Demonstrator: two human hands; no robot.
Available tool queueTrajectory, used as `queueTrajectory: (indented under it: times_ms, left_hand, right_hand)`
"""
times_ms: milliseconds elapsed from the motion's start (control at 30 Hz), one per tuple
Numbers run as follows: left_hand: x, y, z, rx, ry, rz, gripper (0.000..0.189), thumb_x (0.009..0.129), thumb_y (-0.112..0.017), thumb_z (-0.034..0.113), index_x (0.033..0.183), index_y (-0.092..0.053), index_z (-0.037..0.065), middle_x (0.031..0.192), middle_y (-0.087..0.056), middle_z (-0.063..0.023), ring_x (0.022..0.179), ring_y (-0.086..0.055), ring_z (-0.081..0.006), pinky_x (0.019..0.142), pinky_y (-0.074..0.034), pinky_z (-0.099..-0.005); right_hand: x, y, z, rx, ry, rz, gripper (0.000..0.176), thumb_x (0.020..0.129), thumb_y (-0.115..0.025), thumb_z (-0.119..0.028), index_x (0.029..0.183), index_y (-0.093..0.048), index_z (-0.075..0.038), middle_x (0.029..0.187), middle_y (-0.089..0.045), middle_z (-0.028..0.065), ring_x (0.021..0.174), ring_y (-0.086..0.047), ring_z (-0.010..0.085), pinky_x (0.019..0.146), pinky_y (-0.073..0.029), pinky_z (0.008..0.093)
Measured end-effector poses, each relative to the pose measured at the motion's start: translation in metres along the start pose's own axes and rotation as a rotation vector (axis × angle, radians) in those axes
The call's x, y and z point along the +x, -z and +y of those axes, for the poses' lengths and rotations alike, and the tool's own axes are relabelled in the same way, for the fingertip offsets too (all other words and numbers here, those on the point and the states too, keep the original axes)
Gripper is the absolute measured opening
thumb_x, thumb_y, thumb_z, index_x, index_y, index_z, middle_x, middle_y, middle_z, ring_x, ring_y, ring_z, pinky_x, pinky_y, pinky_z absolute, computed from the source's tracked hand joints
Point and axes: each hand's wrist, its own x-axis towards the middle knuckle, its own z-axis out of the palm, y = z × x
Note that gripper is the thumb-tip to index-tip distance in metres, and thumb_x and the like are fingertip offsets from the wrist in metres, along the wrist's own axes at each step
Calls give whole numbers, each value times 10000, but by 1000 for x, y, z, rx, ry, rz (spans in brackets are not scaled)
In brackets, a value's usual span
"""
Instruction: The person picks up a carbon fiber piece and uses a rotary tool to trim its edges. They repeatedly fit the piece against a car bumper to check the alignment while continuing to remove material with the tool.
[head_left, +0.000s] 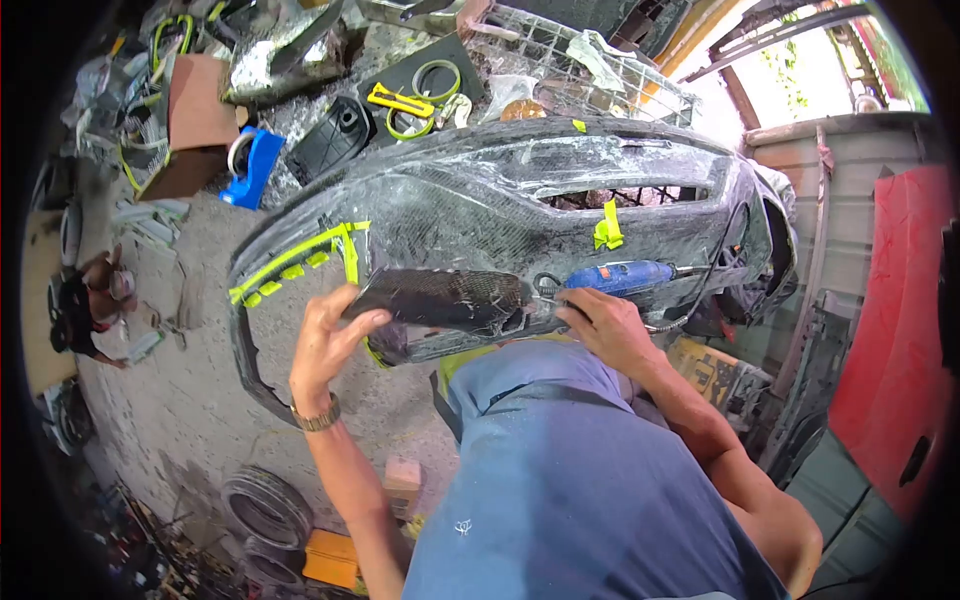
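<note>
A large grey, dusty car bumper (440, 225) with a woven texture lies across in front of my body. Over its near side is a dark mesh-patterned strip (440, 298). My left hand (328, 340) grips the strip's left end between thumb and fingers. By the strip's right end is my right hand (605, 325), its fingers drawn together; what they pinch, if anything, is too small to make out. Just beyond these fingers, a blue corded power tool (620, 276) rests on the bumper. Yellow-green tape (300, 262) marks the bumper's left side, with another tape piece (608, 228) near its slot.
Behind the bumper are a yellow cutter (400, 100), a tape roll (437, 80) and a blue tape dispenser (252, 168). Tyres (266, 508) lie on the floor at lower left. Another person (95, 300) is low down at far left. A red panel (890, 340) stands right.
</note>
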Motion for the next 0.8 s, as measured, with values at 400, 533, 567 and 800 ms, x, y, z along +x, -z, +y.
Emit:
queueTrajectory:
  times_ms: [400,533,567,800]
  left_hand:
    - [-85,8,-34,-920,208,323,466,885,-739,266,1237,-589,0,1190,-665,-69,1100,-614,-181,987,-453,-351]
    - [-97,-11,-36,-1062,234,437,433,900,-719,268,1242,-587,38,1205,-665,-61,1106,-624,-191,989,-463,-385]
    - [-96,-15,-34,-1049,226,413,439,908,-707,268,1261,-575,44,1219,-659,-72,1113,-627,-203,988,-468,-397]
    - [-82,-53,-25,-1180,237,348,420,930,-680,286,1254,-567,43,1231,-647,-76,1114,-624,-193,977,-475,-349]
  right_hand:
    - [11,44,-15,654,43,11,349,921,-673,-305,1130,-648,-26,885,-681,126,858,-657,191,757,-493,358]
    - [14,61,-36,971,151,-370,442,899,-713,-326,1208,-630,-20,1129,-666,69,1024,-602,135,913,-470,306]
    - [16,55,-39,979,238,-400,463,893,-729,-294,1243,-614,-14,1182,-647,60,1077,-581,131,964,-450,304]
    - [7,50,-41,1156,101,-731,357,887,-748,-225,1157,-646,-16,860,-615,-31,735,-534,52,681,-455,225]
